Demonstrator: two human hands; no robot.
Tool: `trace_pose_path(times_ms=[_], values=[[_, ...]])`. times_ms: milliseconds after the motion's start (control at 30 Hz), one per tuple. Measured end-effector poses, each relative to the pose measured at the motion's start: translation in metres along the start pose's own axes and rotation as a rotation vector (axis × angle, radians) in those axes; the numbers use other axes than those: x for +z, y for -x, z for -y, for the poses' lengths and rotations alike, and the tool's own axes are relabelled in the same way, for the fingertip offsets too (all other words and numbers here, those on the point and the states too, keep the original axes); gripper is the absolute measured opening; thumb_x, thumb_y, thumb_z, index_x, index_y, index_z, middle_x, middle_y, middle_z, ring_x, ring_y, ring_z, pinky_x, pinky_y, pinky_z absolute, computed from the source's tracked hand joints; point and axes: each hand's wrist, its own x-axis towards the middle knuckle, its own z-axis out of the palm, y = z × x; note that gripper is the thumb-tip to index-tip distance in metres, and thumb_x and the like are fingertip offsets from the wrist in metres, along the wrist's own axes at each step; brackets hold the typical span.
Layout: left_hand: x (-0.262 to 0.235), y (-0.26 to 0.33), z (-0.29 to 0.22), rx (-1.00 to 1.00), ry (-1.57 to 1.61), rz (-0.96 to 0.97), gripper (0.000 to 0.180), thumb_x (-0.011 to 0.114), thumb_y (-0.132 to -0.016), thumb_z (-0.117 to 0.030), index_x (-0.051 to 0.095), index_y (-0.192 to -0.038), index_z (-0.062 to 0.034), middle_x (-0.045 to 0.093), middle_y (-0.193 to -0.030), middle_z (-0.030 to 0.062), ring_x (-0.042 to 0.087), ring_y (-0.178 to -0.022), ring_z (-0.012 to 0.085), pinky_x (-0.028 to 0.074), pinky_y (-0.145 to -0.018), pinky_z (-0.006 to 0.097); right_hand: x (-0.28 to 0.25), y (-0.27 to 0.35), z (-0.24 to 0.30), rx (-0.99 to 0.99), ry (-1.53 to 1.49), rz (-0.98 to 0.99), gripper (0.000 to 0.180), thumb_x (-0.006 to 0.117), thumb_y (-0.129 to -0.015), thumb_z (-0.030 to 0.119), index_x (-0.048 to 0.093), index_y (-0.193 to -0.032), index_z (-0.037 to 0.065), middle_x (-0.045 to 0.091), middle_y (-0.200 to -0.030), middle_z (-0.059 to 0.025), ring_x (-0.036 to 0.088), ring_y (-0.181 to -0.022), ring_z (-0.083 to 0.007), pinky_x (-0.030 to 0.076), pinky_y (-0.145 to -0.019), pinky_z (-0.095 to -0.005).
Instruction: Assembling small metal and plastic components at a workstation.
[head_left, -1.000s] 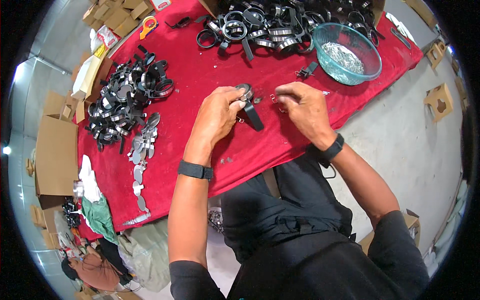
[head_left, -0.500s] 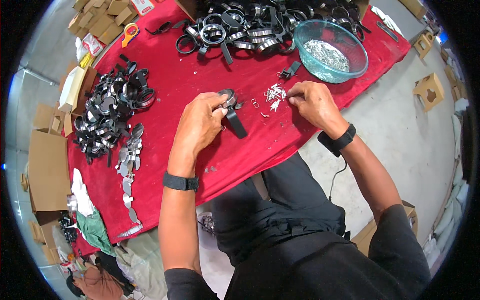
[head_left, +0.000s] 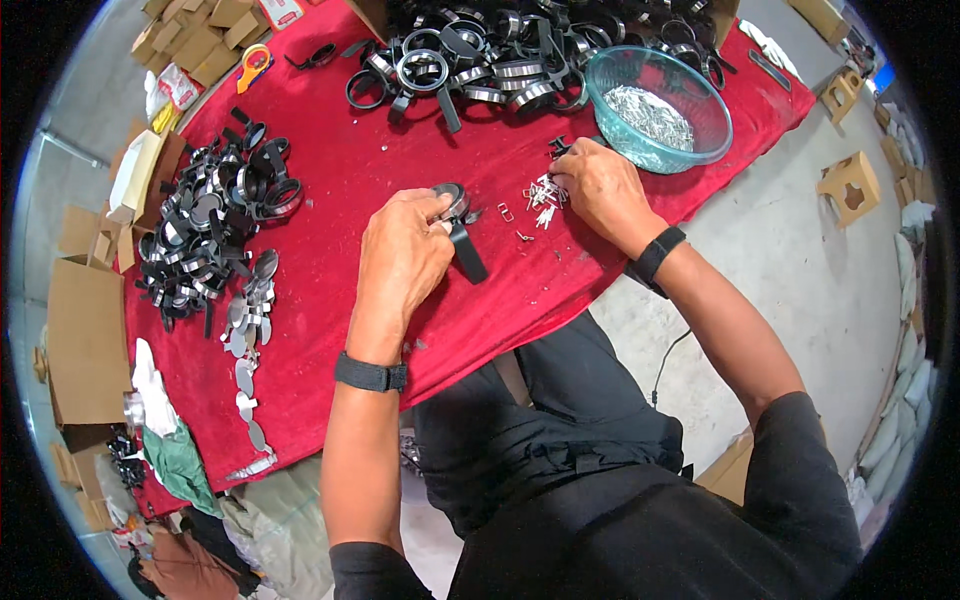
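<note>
My left hand [head_left: 405, 245] is closed around a round metal-and-black ring part [head_left: 453, 200], whose flat black tab [head_left: 468, 255] points toward me over the red cloth. Bent and close together, the fingers of my right hand [head_left: 605, 190] are at the far edge of a small heap of silvery wire clips [head_left: 543, 195]. Just beyond those fingertips a small dark part [head_left: 560, 147] shows, partly covered by the hand. What the right fingers pinch is hidden. One loose wire clip [head_left: 506, 212] lies between my hands.
A teal see-through bowl [head_left: 715, 135] of silvery pins stands beyond my right hand. Black ring parts form a big pile [head_left: 490, 70] at the back and another heap [head_left: 215, 215] at left. Grey discs [head_left: 245, 375] trail toward the front edge. An orange tape dispenser [head_left: 254, 66] lies far left.
My right hand has moved away from me and slightly left, to the dark part beside the bowl, now partly covering it. My left hand still holds the ring part in nearly the same place.
</note>
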Motion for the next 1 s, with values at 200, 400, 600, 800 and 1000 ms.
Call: trace_pose_path(times_ms=[200, 400, 600, 800, 1000], values=[[-0.004, -0.003, 0.003, 0.068, -0.033, 0.039, 0.037, 0.067, -0.095, -0.004, 0.079, -0.130, -0.0017, 0.075, -0.135, 0.0239, 0.070, -0.129, 0.0400, 0.055, -0.113, 0.044, 0.001, -0.012, -0.012, 0.048, -0.094, 0.133, 0.012, 0.075, -0.092, 0.015, 0.076, -0.093, 0.003, 0.072, -0.095, -0.0219, 0.073, -0.094, -0.0433, 0.057, -0.086, -0.0552], [-0.005, -0.003, 0.002, 0.023, 0.017, 0.056, 0.035, 0.069, -0.097, -0.006, 0.079, -0.131, -0.0017, 0.075, -0.136, 0.0238, 0.070, -0.131, 0.0389, 0.053, -0.115, 0.044, 0.004, -0.007, -0.014, -0.083, -0.015, 0.072, 0.012, 0.073, -0.094, 0.009, 0.068, -0.097, -0.001, 0.071, -0.094, -0.0254, 0.071, -0.093, -0.0477, 0.058, -0.086, -0.0558], [-0.001, -0.003, 0.002, 0.020, 0.024, 0.036, 0.034, 0.071, -0.097, -0.006, 0.079, -0.130, -0.0011, 0.075, -0.136, 0.0232, 0.071, -0.130, 0.0379, 0.053, -0.115, 0.043, -0.010, 0.000, 0.002, 0.250, -0.500, 0.113, 0.008, 0.067, -0.100, 0.003, 0.067, -0.104, -0.003, 0.073, -0.096, -0.0238, 0.073, -0.091, -0.0432, 0.058, -0.080, -0.0499], [-0.004, 0.001, -0.004, -0.077, 0.041, -0.005, 0.034, 0.071, -0.095, -0.005, 0.081, -0.127, -0.0024, 0.077, -0.133, 0.0220, 0.074, -0.124, 0.0355, 0.056, -0.108, 0.041, -0.035, -0.002, 0.055, 0.402, -0.962, 0.274, 0.023, 0.066, -0.104, 0.004, 0.075, -0.124, -0.004, 0.077, -0.095, -0.0067, 0.070, -0.081, -0.0112, 0.057, -0.072, -0.0308], [0.000, 0.001, -0.006, -0.074, 0.056, -0.007, 0.036, 0.068, -0.095, -0.005, 0.080, -0.129, -0.0020, 0.076, -0.135, 0.0242, 0.073, -0.128, 0.0384, 0.054, -0.113, 0.042, -0.015, 0.002, 0.096, 0.685, -1.347, 0.230, 0.017, 0.069, -0.107, 0.009, 0.075, -0.118, -0.003, 0.079, -0.096, -0.0085, 0.075, -0.077, -0.0116, 0.056, -0.059, -0.0256]])
